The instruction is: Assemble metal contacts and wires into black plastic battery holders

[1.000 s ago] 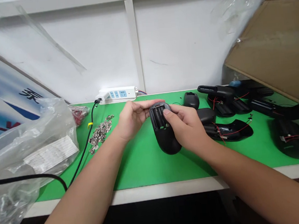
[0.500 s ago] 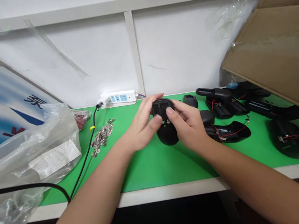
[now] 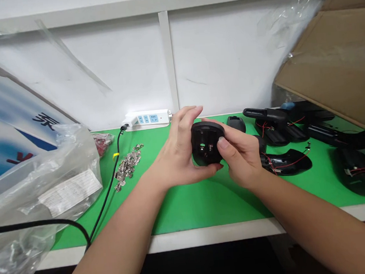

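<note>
A black plastic housing with small metal parts inside is held above the green mat, its hollow side facing me. My right hand grips its right side, thumb on the near rim and fingers behind. My left hand cradles its left side, with the thumb along the bottom edge and the other fingers raised at the upper left. A pile of small metal pieces lies left of my hands. To the right, a curved black part with red wires rests on the mat.
A white power strip with a black cable stands against the wall. Plastic bags lie at the left. Several more black parts are at the right, beneath a cardboard box. The green mat ends at a white front edge.
The black housing has been tilted and turned, showing its hollow inside. My left thumb has moved from its front to its bottom edge, and the left fingers have spread upward. The view has shifted slightly.
</note>
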`<state>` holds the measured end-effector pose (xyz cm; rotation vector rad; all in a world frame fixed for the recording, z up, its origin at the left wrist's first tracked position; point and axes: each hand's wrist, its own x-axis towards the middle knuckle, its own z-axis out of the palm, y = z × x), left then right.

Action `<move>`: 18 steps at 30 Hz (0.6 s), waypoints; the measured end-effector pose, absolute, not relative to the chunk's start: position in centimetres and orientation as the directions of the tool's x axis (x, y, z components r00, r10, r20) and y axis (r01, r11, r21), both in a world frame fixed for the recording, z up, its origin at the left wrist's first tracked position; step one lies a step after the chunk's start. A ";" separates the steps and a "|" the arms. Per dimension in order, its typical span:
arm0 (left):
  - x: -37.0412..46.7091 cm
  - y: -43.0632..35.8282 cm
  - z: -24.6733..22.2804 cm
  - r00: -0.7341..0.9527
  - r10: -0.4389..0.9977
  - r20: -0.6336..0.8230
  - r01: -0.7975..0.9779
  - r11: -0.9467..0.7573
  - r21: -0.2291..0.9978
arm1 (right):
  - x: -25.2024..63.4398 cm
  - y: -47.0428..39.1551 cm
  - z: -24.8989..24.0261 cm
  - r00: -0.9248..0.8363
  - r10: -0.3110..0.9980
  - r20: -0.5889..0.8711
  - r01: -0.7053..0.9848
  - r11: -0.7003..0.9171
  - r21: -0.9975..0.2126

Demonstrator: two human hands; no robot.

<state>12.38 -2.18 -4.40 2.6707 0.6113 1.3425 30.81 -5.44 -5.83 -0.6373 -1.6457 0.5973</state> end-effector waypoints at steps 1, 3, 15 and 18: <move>12.4 -2.2 -4.3 0.526 0.384 0.759 0.329 -0.915 0.235 | 30.9 -5.3 -6.0 -0.144 0.683 0.716 0.094 0.730 -0.677; 12.5 -2.5 -4.2 0.503 0.399 0.767 0.386 -0.897 0.213 | 31.0 -4.9 -6.5 -0.164 0.644 0.747 0.115 0.765 -0.634; 12.8 -6.2 -3.0 -0.026 0.896 0.443 0.435 -0.389 0.812 | 30.9 -4.2 -6.1 -0.303 0.504 0.809 0.109 0.861 -0.496; 11.2 -8.3 -3.9 -0.165 0.933 0.321 0.284 -0.267 0.921 | 31.1 -3.9 -6.0 -0.170 0.523 0.835 0.161 0.851 -0.500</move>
